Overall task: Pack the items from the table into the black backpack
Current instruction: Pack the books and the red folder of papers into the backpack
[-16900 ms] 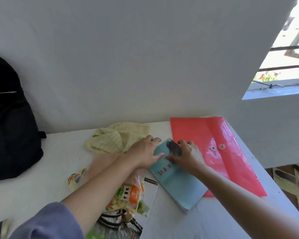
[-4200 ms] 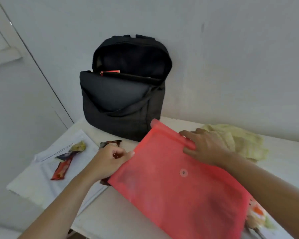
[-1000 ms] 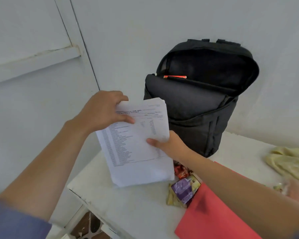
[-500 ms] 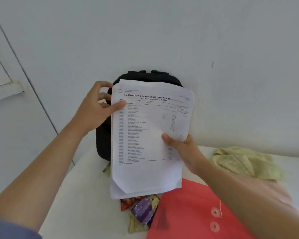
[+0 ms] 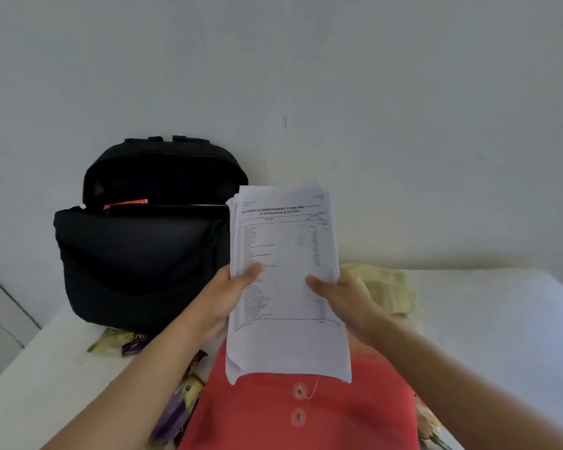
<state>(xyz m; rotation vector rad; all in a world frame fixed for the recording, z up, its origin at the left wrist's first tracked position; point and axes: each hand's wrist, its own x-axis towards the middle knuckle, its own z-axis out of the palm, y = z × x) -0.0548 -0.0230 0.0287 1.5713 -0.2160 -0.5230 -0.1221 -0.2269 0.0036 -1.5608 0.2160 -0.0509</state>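
A person's view over a white tabletop [image 5: 501, 319] against a pale wall; a black backpack [image 5: 143, 254] stands upright against that wall, its top flap unzipped and its mouth gaping, with a red item [image 5: 126, 204] showing just inside the rim.

Just to the right of the backpack, both hands hold up a stack of printed papers [image 5: 286, 287]; the stack's top left corner overlaps the bag's right edge in view. The left hand [image 5: 221, 293] pinches the stack's left edge and the right hand [image 5: 342, 297] pinches its right edge; each thumb presses on the front sheet, while the other fingers are hidden behind the paper.

The stack is upright, its long axis running top to bottom; the backpack's mouth lies up and to the left of the fingers and opens crosswise, so the papers look set to travel leftward and drop in short edge first; the left hand is the nearer one to the bag.

In front of the backpack and below the papers lies a red folder [image 5: 306, 417]; snack wrappers [image 5: 124, 341] sit at the backpack's foot; a yellow cloth [image 5: 387, 287] lies well to its right, behind the right hand; these seem not yet packed.
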